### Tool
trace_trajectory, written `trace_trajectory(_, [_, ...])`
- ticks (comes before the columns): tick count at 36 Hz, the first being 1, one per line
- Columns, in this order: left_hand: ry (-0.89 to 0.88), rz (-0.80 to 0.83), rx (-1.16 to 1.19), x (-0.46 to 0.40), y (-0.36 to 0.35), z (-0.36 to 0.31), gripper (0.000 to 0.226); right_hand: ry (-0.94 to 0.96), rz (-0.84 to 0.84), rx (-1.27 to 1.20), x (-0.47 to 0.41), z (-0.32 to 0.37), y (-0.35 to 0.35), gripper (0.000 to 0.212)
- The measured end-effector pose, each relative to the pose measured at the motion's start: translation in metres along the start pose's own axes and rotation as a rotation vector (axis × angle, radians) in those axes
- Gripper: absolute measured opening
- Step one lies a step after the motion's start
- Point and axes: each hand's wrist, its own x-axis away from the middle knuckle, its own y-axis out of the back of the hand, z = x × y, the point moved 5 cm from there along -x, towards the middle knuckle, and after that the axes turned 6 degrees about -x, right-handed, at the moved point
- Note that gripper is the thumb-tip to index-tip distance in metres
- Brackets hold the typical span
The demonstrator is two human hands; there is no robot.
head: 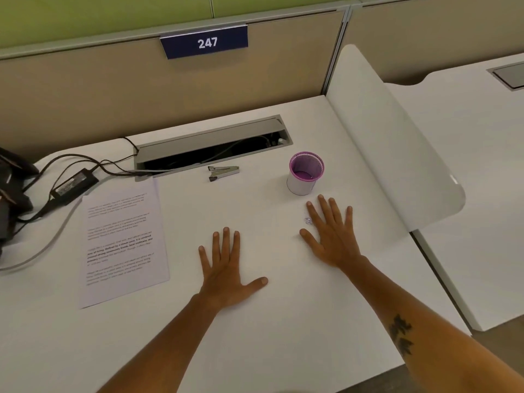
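My left hand [226, 270] lies flat on the white desk [283, 321], fingers straight and spread, holding nothing. My right hand [331, 234] lies flat the same way, further back and to the right. A small cluster of paper clips [308, 220] sits on the desk just beside my right index finger. A purple mesh cup [304, 173] stands upright just beyond my right hand. A grey stapler [223, 173] lies left of the cup. A printed sheet of paper [123, 242] lies left of my left hand.
An open cable tray [209, 150] runs along the back of the desk. A black power adapter [74, 184] and cables lie at the far left. A white side divider [397, 154] borders the desk on the right. A sign reading 247 [204, 42] hangs on the back partition.
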Motion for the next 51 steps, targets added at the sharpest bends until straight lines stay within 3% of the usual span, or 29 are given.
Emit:
trace_trajectory(5, [-0.006,0.006,-0.008,0.001,0.001,0.000,0.139,-0.176,-0.062,-0.083,0.019,0.002,-0.012,0.092])
trace_trajectory(14, [-0.001,0.033,-0.016,0.003,0.005,-0.002,0.139,-0.272,-0.055,-0.067,0.018,0.030,-0.021,0.090])
trace_trajectory(19, [-0.005,0.053,0.000,0.004,0.009,-0.004,0.139,-0.253,-0.052,-0.110,0.007,0.033,-0.015,0.084])
trace_trajectory(25, [-0.013,0.072,0.008,0.005,0.011,-0.005,0.139,-0.116,-0.094,-0.362,-0.010,0.022,0.006,0.072])
trace_trajectory(34, [-0.013,0.068,0.005,0.004,0.009,-0.004,0.140,0.071,-0.025,-0.274,-0.021,0.027,0.016,0.032])
trace_trajectory(45, [-0.015,0.099,0.000,0.004,0.011,-0.004,0.141,0.044,0.053,-0.159,-0.027,0.035,0.024,0.030])
trace_trajectory(51, [-0.014,0.097,-0.001,0.003,0.011,-0.004,0.141,0.084,0.015,-0.130,-0.023,0.043,0.022,0.035])
